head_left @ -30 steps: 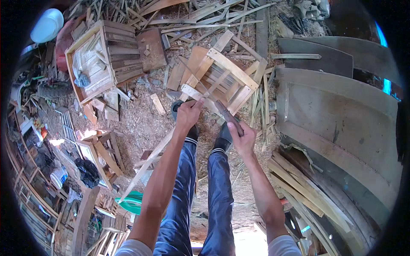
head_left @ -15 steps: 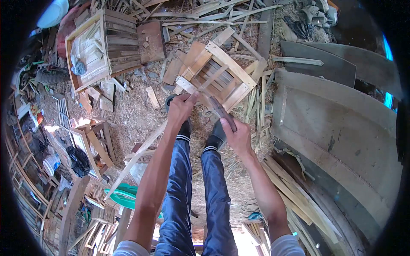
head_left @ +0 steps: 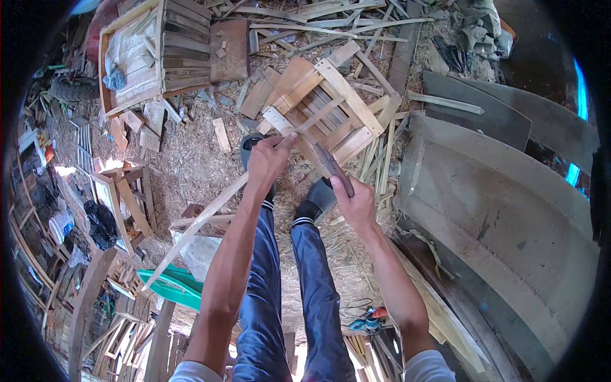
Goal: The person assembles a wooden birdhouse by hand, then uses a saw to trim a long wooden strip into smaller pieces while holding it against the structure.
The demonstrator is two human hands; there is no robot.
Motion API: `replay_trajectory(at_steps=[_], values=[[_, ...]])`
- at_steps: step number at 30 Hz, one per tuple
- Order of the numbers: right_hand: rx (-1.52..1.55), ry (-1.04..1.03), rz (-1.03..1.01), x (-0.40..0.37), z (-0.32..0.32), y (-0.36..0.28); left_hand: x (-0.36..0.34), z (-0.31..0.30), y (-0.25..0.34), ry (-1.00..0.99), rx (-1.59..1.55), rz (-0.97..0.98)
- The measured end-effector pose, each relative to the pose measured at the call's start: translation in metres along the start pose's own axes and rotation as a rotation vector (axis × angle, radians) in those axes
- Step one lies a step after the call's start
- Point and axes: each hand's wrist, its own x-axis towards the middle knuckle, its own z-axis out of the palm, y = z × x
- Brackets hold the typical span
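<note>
My left hand [head_left: 268, 159] is closed on a long, pale wooden strip [head_left: 194, 230], which slants down to the left beneath my forearm. In my right hand [head_left: 358, 204] is a tool with a brown handle [head_left: 333, 169], pointing up and left towards my left fingertips; its far end is hard to make out. Just beyond both hands, a small wooden frame with slats [head_left: 350, 95] rests tilted on the littered ground.
My shoes stand below the hands. A slatted wooden crate [head_left: 184, 48] lies at the upper left, a small wooden stool [head_left: 127, 204] at the left, a green basin [head_left: 175, 286] at the lower left. Large grey panels [head_left: 490, 197] lean at the right; scrap wood lies around.
The view has shifted slightly, so the surroundings sit differently. The strip and the tool remain in my hands, held in nearly the same position.
</note>
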Motion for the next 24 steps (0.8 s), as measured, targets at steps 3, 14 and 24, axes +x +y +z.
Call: replay_trajectory(at_steps=[3,14,24], values=[[-0.031,-0.002,-0.019,0.0,0.0,-0.003,0.005,0.008,-0.01,0.096,0.058,0.015],[-0.065,0.039,-0.05,-0.004,0.007,-0.004,-0.003,0.003,0.001,0.041,0.034,-0.022],[-0.062,0.076,-0.064,-0.011,0.012,-0.001,0.003,0.008,-0.002,0.031,0.09,-0.029]])
